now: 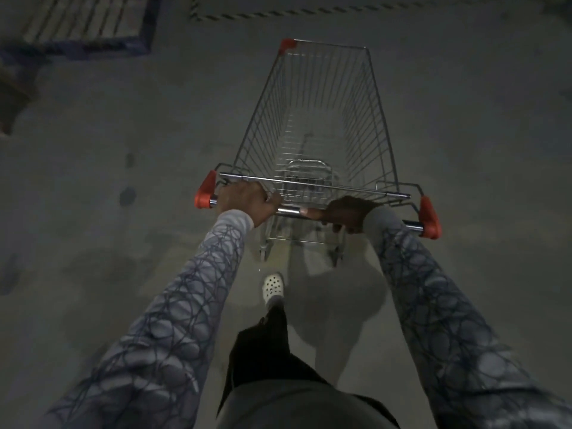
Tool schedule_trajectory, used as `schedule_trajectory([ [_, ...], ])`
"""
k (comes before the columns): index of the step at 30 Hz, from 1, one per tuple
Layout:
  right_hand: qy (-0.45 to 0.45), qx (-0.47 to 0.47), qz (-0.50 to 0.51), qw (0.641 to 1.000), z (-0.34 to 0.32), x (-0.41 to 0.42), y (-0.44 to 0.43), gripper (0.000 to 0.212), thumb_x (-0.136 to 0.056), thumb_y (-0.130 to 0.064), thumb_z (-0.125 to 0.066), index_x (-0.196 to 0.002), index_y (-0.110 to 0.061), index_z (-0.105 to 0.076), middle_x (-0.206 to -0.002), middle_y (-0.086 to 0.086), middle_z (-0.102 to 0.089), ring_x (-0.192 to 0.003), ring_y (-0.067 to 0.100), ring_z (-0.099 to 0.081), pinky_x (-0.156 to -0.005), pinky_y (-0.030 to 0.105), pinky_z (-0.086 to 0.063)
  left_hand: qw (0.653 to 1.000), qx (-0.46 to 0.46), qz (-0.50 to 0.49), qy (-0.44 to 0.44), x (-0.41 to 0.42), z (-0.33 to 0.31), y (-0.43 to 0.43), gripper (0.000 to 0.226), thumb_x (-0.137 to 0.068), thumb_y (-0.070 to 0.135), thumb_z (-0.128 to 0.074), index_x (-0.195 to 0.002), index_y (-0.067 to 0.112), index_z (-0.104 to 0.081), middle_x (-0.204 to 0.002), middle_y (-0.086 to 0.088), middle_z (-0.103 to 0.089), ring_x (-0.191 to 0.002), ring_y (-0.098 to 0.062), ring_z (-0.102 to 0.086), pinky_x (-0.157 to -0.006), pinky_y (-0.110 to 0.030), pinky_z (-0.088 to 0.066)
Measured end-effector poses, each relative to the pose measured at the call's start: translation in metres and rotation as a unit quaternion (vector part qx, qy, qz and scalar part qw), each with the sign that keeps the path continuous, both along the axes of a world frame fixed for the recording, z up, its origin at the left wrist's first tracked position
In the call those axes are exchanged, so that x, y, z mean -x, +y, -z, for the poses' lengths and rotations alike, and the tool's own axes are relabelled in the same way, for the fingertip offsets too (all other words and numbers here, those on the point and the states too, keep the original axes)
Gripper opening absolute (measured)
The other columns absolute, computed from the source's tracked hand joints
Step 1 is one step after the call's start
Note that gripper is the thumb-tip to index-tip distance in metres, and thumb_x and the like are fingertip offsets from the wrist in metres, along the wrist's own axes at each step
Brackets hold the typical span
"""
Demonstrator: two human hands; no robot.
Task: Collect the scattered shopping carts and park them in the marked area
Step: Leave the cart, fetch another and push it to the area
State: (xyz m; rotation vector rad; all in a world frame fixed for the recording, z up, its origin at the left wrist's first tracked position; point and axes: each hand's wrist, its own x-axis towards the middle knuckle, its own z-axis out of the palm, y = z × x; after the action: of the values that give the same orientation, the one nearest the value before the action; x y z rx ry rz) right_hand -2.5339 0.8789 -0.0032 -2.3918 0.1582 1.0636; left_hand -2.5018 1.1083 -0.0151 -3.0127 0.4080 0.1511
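A wire shopping cart (365,119) with red corner caps stands on the grey floor straight ahead of me, its basket empty. My left hand (244,201) is closed around the left part of the cart's metal handle bar (288,211). My right hand (348,213) grips the right part of the same bar. A striped hazard-tape outline of a marked area (266,14) lies on the floor beyond the cart's front end.
A wooden pallet with a blue frame (89,23) lies at the upper left. Stacked brown material (15,85) sits at the left edge. My white clog (273,287) steps just behind the cart. Dim concrete floor spreads on both sides.
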Motion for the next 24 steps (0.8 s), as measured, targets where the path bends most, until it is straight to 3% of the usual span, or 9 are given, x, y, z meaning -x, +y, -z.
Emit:
schedule_trajectory([
  [4,-0.021,0.021,-0.003,1.000,-0.011,-0.095,-0.016,0.105,-0.053,-0.104,-0.033,-0.104,-0.020,-0.071,-0.092,0.001,-0.073,-0.070,0.020,-0.066,-0.073,0.030,-0.053,1.000,0.014,0.014,0.009,-0.105,-0.010,-0.024,0.053,-0.094,0.053,-0.036,-0.096,0.013,-0.071,-0.103,-0.012,-0.070,-0.097,-0.031,-0.065,-0.071,-0.035,-0.033],
  [7,-0.092,0.085,0.030,0.992,-0.016,-0.150,-0.029,0.113,-0.038,-0.111,-0.017,-0.099,-0.031,-0.067,-0.116,0.001,-0.069,-0.104,0.025,-0.065,-0.096,0.041,-0.047,0.999,0.020,0.022,0.026,-0.180,-0.014,-0.044,0.056,-0.094,0.054,-0.034,-0.098,0.012,-0.071,-0.108,-0.011,-0.069,-0.100,-0.031,-0.064,-0.073,-0.036,-0.033],
  [9,-0.162,0.150,0.049,0.974,-0.017,-0.180,-0.036,0.105,-0.044,-0.110,-0.015,-0.103,-0.039,-0.064,-0.123,-0.002,-0.067,-0.115,0.026,-0.061,-0.097,0.044,-0.042,0.998,0.023,0.032,0.047,-0.225,-0.016,-0.058,0.059,-0.094,0.056,-0.033,-0.102,0.012,-0.071,-0.110,-0.012,-0.068,-0.103,-0.031,-0.063,-0.074,-0.037,-0.034],
  [14,-0.232,0.218,0.060,0.946,-0.014,-0.278,-0.064,0.097,-0.055,-0.108,-0.017,-0.101,-0.040,-0.069,-0.110,-0.002,-0.072,-0.104,0.026,-0.066,-0.076,0.038,-0.035,0.997,0.016,0.048,0.053,-0.336,-0.015,-0.093,0.059,-0.094,0.059,-0.034,-0.090,0.014,-0.071,-0.100,-0.011,-0.071,-0.094,-0.031,-0.064,-0.073,-0.037,-0.033],
  [17,-0.214,0.208,0.057,0.953,-0.015,-0.347,-0.087,0.104,-0.054,-0.108,-0.013,-0.109,-0.040,-0.069,-0.113,0.000,-0.071,-0.107,0.028,-0.064,-0.083,0.040,-0.041,0.997,0.025,0.052,0.048,-0.405,-0.011,-0.115,0.053,-0.093,0.059,-0.035,-0.074,0.017,-0.061,-0.089,-0.009,-0.070,-0.080,-0.028,-0.060,-0.069,-0.033,-0.033],
  [19,-0.209,0.202,0.057,0.955,-0.016,-0.394,-0.104,0.110,-0.054,-0.108,-0.010,-0.117,-0.039,-0.067,-0.119,0.000,-0.069,-0.111,0.028,-0.063,-0.092,0.043,-0.044,0.997,0.026,0.051,0.043,-0.454,-0.011,-0.132,0.051,-0.094,0.059,-0.035,-0.072,0.019,-0.057,-0.087,-0.008,-0.069,-0.085,-0.029,-0.064,-0.068,-0.033,-0.033],
  [22,-0.210,0.205,0.049,0.955,-0.013,-0.462,-0.133,0.112,-0.055,-0.107,-0.008,-0.120,-0.038,-0.066,-0.123,0.002,-0.068,-0.112,0.029,-0.063,-0.095,0.045,-0.044,0.997,0.018,0.058,0.045,-0.524,-0.006,-0.158,0.057,-0.094,0.062,-0.032,-0.075,0.019,-0.065,-0.090,-0.007,-0.070,-0.092,-0.029,-0.066,-0.070,-0.033,-0.034],
  [24,-0.203,0.196,0.042,0.959,-0.012,-0.510,-0.153,0.110,-0.055,-0.107,-0.009,-0.118,-0.037,-0.067,-0.122,0.003,-0.068,-0.111,0.029,-0.063,-0.094,0.045,-0.044,0.997,0.009,0.057,0.049,-0.574,-0.001,-0.175,0.064,-0.094,0.063,-0.029,-0.088,0.018,-0.074,-0.097,-0.006,-0.072,-0.097,-0.029,-0.066,-0.076,-0.036,-0.040],
])
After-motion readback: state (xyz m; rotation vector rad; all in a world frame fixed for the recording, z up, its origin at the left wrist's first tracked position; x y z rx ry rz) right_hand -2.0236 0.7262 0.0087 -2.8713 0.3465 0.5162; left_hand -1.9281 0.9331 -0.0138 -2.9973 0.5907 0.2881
